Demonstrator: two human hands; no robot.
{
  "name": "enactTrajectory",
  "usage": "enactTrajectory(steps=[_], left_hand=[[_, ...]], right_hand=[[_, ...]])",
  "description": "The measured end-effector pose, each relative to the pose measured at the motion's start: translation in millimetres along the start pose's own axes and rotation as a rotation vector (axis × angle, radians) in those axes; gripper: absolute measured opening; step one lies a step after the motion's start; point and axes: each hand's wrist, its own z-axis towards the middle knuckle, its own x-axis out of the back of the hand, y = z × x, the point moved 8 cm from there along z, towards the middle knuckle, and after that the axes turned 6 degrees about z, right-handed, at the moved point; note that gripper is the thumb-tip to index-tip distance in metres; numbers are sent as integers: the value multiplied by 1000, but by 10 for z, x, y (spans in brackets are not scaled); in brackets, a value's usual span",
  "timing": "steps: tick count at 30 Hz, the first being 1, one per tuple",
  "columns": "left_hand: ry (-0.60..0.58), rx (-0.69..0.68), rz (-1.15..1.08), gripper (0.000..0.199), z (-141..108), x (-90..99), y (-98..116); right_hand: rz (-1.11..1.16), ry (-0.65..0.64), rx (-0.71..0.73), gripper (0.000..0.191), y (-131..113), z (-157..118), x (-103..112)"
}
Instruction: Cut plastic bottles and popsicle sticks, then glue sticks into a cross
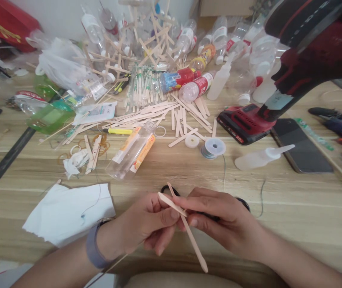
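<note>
Two wooden craft sticks cross each other between my hands, close to the table's front edge. The longer stick (195, 245) slants down to the right, and the shorter stick (168, 201) lies across it near its upper part. My left hand (150, 220) is closed, its thumb pressing where the sticks meet. From the other side, my right hand (221, 210) pinches the crossing with thumb and forefinger. Black loops (243, 204) show behind my hands; the rest of that object is hidden. A thin strand (115, 264) runs below my left wrist.
Ahead lie a clear bottle (132, 154), a thread spool (214, 148) and a pile of loose sticks (150, 112). White paper (69, 212) is at left. A red-black power drill (249, 122), squeeze bottle (255, 158) and phone (301, 146) stand or lie at right.
</note>
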Motion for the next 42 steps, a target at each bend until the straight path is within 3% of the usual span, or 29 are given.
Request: enactTrajectory(steps=[6,13,18,21,25,31,34,42], left_hand=[[-33,-25,10,42,13,-33,20],[-37,-16,31,44,30,-45,7],[-7,-36,90,46,48,4,4],[13,-76,59,43,45,10,49],[-13,-49,-8,43,8,-32,57],[-100,37,-34,49,-7,-59,-27],[-114,25,-50,49,5,-69,-27],[-39,-157,-42,42,-35,-19,145]], right_hand=[[66,-5,9,49,26,-22,-8],[212,39,-13,46,186,-101,-71],[137,38,-24,39,182,-69,-52],[126,46,-96,37,214,-45,-14],[345,107,-244,42,311,-63,21],[342,71,-234,30,250,-46,2],[344,71,-259,33,276,-49,-8],[91,350,-241,32,290,-45,303]])
